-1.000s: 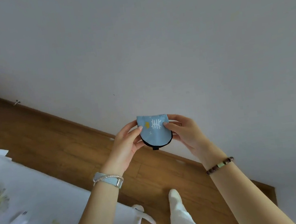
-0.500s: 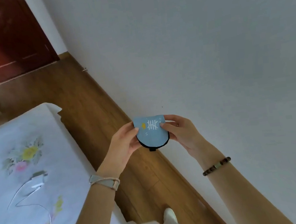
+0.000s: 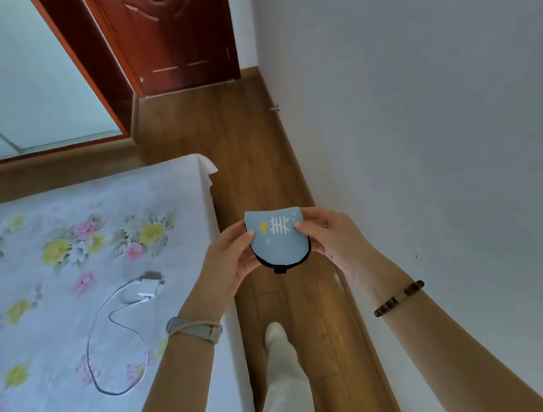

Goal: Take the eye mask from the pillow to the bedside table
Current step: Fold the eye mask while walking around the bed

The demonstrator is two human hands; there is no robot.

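A folded light-blue eye mask (image 3: 278,244) with a white fishbone print, a yellow spot and black trim hangs in the air in front of me, over the strip of wooden floor. My left hand (image 3: 227,261) pinches its left edge and my right hand (image 3: 331,237) pinches its right edge. No pillow or bedside table is in view.
A bed with a white floral sheet (image 3: 66,284) fills the left, with a white charger and cable (image 3: 124,329) lying on it. A narrow wooden floor aisle (image 3: 246,133) runs between the bed and the grey wall (image 3: 441,114) toward a dark red door (image 3: 171,32). My trouser leg (image 3: 283,387) is below.
My view has swung left from the wall toward the bed, the aisle and the door. Both hands have kept the same hold on the eye mask.
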